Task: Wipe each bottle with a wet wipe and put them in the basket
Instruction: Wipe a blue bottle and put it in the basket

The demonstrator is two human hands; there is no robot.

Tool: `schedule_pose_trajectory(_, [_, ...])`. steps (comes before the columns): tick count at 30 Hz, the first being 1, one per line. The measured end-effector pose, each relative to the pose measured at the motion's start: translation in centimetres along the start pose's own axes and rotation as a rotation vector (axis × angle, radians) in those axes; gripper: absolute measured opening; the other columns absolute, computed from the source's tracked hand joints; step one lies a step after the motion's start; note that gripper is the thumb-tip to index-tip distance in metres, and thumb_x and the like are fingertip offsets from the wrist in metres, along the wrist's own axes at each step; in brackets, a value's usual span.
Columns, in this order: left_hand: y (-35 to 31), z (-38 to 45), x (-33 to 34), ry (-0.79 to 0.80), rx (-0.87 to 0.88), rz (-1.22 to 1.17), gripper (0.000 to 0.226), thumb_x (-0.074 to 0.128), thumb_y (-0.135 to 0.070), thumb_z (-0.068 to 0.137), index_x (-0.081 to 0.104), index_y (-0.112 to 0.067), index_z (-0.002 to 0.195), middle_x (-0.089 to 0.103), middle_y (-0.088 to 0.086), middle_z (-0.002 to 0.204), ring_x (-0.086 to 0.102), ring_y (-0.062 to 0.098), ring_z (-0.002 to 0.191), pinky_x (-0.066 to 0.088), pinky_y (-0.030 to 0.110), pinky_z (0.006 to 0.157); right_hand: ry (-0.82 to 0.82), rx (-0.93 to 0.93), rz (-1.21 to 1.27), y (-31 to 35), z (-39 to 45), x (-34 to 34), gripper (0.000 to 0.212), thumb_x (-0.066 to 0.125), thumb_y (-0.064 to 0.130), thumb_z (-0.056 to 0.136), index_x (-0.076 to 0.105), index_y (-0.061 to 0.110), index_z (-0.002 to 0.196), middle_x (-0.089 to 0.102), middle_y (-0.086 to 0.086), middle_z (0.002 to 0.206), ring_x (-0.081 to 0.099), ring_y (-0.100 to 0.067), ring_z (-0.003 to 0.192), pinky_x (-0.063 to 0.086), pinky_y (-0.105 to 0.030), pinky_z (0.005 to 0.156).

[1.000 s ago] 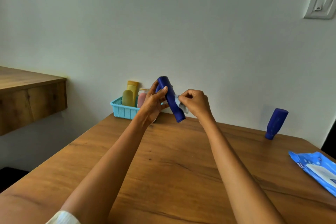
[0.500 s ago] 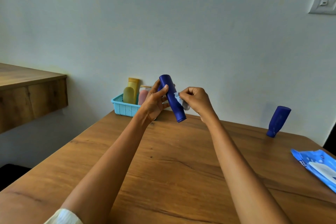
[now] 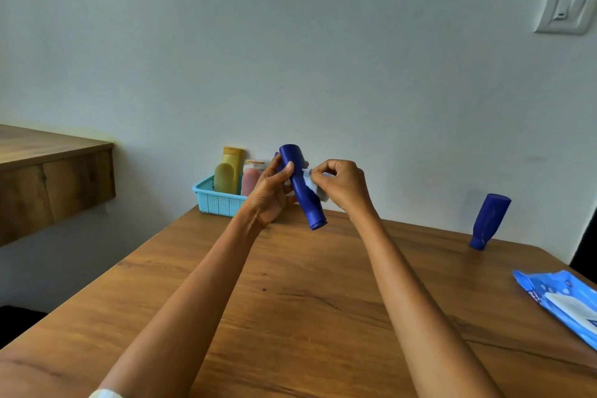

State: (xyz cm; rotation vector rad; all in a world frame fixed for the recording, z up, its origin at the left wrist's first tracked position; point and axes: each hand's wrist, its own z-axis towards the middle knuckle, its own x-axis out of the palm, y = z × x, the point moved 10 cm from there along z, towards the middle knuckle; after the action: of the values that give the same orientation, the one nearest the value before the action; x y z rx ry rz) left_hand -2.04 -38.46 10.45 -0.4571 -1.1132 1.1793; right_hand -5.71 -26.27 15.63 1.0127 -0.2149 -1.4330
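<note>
Blue bottle [image 3: 302, 186] gripped by left hand [image 3: 269, 192]; right hand [image 3: 344, 186] pinching wipe [image 3: 309, 180], mid-wipe. Next: into basket [image 3: 217, 202].

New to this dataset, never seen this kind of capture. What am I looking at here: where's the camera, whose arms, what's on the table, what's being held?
There is no robot. A person wears one wide-angle camera on the head, which looks forward and down, so both arms reach in from the bottom.

The left hand holds a dark blue bottle tilted above the wooden table. The right hand presses a white wet wipe against its side.

At the far edge stands a turquoise basket with a yellow, an olive and a pink bottle in it. To the right a second blue bottle stands cap-down on the table, not yet in the basket. The blue wipe pack lies near the right edge.
</note>
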Motion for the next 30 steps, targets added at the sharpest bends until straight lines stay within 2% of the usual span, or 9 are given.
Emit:
schedule_pose_trajectory(5, [1.4, -0.1, 1.8, 0.105, -0.076, 0.081, 0.098, 0.091, -0.041, 0.051, 0.045, -0.02, 0.135, 0.067, 0.006, 0.107, 0.065, 0.023, 0.094, 0.055, 0.039, 0.08, -0.253, -0.045, 0.087, 0.1, -0.5, -2.4, 0.013, 0.063, 0.02, 0.087, 0.069, 0.008, 0.087, 0.067, 0.003, 0.084, 0.057, -0.002, 0.072, 0.039, 0.001, 0.054])
schedule_pose_trajectory(9, [1.8, 0.0, 2.2, 0.142, -0.094, 0.13, 0.089, 0.088, -0.042, 0.056, 0.047, -0.025, 0.134, 0.066, 0.004, 0.113, 0.063, 0.022, 0.101, 0.053, 0.039, 0.084, -0.377, -0.109, 0.144, 1.2, -1.0, -3.1, 0.014, 0.061, 0.019, 0.089, 0.069, 0.009, 0.093, 0.07, 0.0, 0.093, 0.062, -0.007, 0.082, 0.045, -0.004, 0.065])
schedule_pose_trajectory(14, [1.1, 0.1, 1.9, 0.138, -0.057, 0.1, 0.076, 0.086, -0.039, 0.062, 0.053, -0.025, 0.128, 0.066, 0.004, 0.11, 0.064, 0.02, 0.097, 0.055, 0.036, 0.08, -0.279, -0.16, 0.161, 1.6, -1.1, -1.2, 0.022, 0.062, 0.023, 0.088, 0.067, 0.014, 0.108, 0.065, 0.005, 0.103, 0.06, -0.003, 0.09, 0.048, -0.012, 0.077])
schedule_pose_trajectory(18, [0.0, 0.2, 0.6, 0.06, -0.014, 0.043, 0.092, 0.091, -0.04, 0.051, 0.049, -0.018, 0.13, 0.068, 0.006, 0.103, 0.065, 0.021, 0.089, 0.056, 0.036, 0.074, -0.026, -0.125, 0.155, 0.8, -0.2, 0.2, 0.004, 0.068, 0.018, 0.082, 0.069, 0.019, 0.085, 0.067, 0.012, 0.086, 0.063, -0.004, 0.082, 0.054, -0.025, 0.075])
schedule_pose_trajectory(20, [-0.2, 0.1, 0.3, 0.039, -0.011, 0.022, 0.101, 0.092, -0.039, 0.048, 0.044, -0.016, 0.133, 0.069, 0.009, 0.104, 0.066, 0.023, 0.089, 0.057, 0.038, 0.073, 0.061, -0.073, 0.1, 0.0, -0.1, 0.7, 0.007, 0.069, 0.022, 0.081, 0.065, 0.021, 0.075, 0.066, 0.013, 0.078, 0.064, -0.006, 0.078, 0.056, -0.031, 0.074])
schedule_pose_trajectory(22, [0.0, 0.0, 0.6, 0.049, -0.029, 0.049, 0.101, 0.093, -0.04, 0.046, 0.045, -0.017, 0.132, 0.069, 0.007, 0.104, 0.067, 0.022, 0.088, 0.057, 0.037, 0.071, 0.005, -0.051, 0.053, -0.5, -0.1, 0.1, 0.01, 0.068, 0.026, 0.082, 0.065, 0.017, 0.078, 0.068, 0.007, 0.081, 0.066, -0.011, 0.079, 0.056, -0.031, 0.072])
schedule_pose_trajectory(25, [0.6, 0.0, 1.2, 0.084, -0.066, 0.108, 0.096, 0.091, -0.044, 0.047, 0.048, -0.022, 0.13, 0.065, 0.008, 0.107, 0.064, 0.024, 0.095, 0.055, 0.038, 0.077, -0.137, -0.047, 0.113, -0.6, -0.4, -1.0, 0.011, 0.064, 0.018, 0.086, 0.067, 0.009, 0.092, 0.068, 0.0, 0.087, 0.066, -0.016, 0.079, 0.058, -0.032, 0.07])
schedule_pose_trajectory(28, [1.0, 0.0, 1.4, 0.1, -0.086, 0.14, 0.099, 0.091, -0.044, 0.048, 0.046, -0.022, 0.133, 0.065, 0.008, 0.109, 0.063, 0.023, 0.096, 0.055, 0.036, 0.079, -0.184, -0.087, 0.187, 0.1, -0.4, -1.6, 0.013, 0.063, 0.013, 0.087, 0.068, 0.007, 0.098, 0.066, 0.001, 0.091, 0.064, -0.012, 0.079, 0.055, -0.016, 0.062])
schedule_pose_trajectory(30, [1.2, 0.0, 1.6, 0.125, -0.09, 0.166, 0.098, 0.089, -0.044, 0.053, 0.044, -0.021, 0.137, 0.064, 0.007, 0.112, 0.063, 0.022, 0.1, 0.054, 0.036, 0.081, -0.189, -0.143, 0.176, 1.2, -0.4, -1.6, 0.017, 0.064, 0.016, 0.087, 0.068, 0.007, 0.101, 0.067, 0.001, 0.096, 0.062, -0.007, 0.083, 0.05, -0.008, 0.064])
